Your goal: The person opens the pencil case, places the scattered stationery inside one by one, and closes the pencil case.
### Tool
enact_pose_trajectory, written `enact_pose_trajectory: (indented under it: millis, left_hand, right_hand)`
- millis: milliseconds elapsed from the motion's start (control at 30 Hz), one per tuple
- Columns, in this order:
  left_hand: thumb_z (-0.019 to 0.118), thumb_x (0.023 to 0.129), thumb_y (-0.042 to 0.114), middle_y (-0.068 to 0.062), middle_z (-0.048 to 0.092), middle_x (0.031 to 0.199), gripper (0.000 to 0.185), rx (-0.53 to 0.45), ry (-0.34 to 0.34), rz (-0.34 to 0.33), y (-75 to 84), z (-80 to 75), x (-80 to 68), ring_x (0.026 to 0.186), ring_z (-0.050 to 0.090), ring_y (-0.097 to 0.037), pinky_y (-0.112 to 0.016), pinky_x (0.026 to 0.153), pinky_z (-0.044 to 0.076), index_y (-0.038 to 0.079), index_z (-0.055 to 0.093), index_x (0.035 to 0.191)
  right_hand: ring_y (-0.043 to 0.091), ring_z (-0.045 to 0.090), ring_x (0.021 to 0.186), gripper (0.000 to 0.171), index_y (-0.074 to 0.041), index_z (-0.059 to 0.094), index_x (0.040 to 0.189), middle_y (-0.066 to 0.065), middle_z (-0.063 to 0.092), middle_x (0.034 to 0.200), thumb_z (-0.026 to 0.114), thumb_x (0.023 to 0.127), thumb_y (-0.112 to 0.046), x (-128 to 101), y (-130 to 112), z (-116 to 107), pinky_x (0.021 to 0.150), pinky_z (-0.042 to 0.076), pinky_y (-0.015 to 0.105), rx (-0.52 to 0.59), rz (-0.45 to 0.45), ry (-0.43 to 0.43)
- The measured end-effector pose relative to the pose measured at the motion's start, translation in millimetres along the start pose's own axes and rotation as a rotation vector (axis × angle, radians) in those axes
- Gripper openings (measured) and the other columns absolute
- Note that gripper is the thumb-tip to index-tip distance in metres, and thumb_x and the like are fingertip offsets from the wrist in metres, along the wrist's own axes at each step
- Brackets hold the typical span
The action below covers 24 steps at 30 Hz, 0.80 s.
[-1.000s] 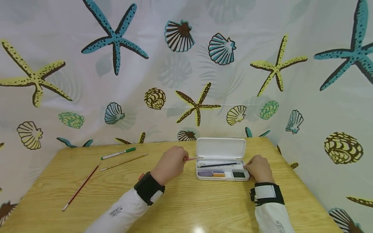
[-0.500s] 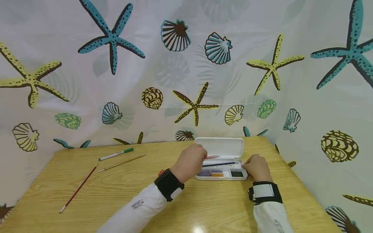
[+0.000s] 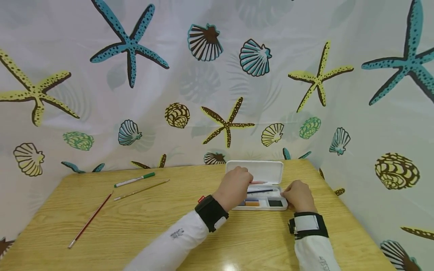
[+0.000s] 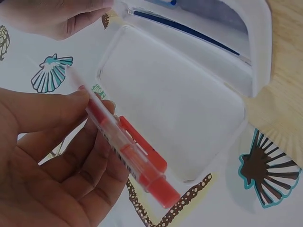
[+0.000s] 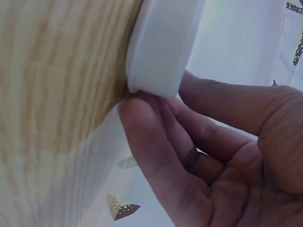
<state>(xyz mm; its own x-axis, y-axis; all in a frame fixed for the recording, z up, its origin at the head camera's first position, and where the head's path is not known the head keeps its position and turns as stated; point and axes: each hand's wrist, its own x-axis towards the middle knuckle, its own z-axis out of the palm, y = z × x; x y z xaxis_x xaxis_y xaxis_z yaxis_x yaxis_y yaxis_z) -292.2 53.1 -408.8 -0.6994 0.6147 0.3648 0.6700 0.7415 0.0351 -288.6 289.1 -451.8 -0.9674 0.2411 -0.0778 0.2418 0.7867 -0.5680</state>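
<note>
A white pencil case [image 3: 275, 208] lies open on the wooden table [image 3: 142, 229], lid [image 3: 268, 171] tipped back. A dark blue pen [image 3: 262, 191] and small orange [image 3: 253, 203] and black [image 3: 275, 203] blocks lie in its tray. My left hand [image 3: 247, 180] pinches a red pen [image 3: 258, 182] over the tray. In the left wrist view the red pen [image 4: 128, 151] sits between thumb and fingers [image 4: 47, 156], in front of the lid [image 4: 170, 99]. My right hand [image 3: 286, 192] grips the case's right end. Its fingers [image 5: 189, 156] curl at the case's corner [image 5: 161, 47].
Left of the case lie a green-capped marker [image 3: 135, 180], a thin yellow pencil [image 3: 142, 189] and a long red pencil [image 3: 89, 220]. A curtain [image 3: 217, 82] printed with starfish and shells closes off the back and right sides.
My left hand has carried the red pen rightward, from beside the case's left edge to over its tray. The right hand has stayed on the case's right end.
</note>
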Motion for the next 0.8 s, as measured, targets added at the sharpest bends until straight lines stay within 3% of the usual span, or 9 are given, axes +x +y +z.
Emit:
enact_pose_trajectory:
  millis: [467,800]
  left_hand:
    - [0.080,0.088,0.006,0.000,0.068,0.089,0.011,0.011,-0.033,0.012,9.3,37.0,16.5,0.084,0.062,-0.016,-0.027,0.073,0.052,0.013,0.080,0.096]
    - [0.085,0.086,0.014,0.001,0.069,0.085,0.011,0.014,-0.082,-0.019,9.5,55.3,17.3,0.081,0.061,-0.012,-0.026,0.071,0.053,0.013,0.080,0.096]
  right_hand:
    - [0.022,0.061,0.056,0.017,0.008,0.075,0.088,0.009,0.063,0.068,0.071,0.094,-0.008,-0.1,2.1,1.7,0.047,0.044,0.027,0.018,0.002,0.003]
    - [0.024,0.061,0.059,0.019,0.009,0.075,0.092,0.012,0.065,0.072,0.071,0.095,-0.009,0.1,2.3,1.7,0.049,0.045,0.028,0.015,0.012,0.004]
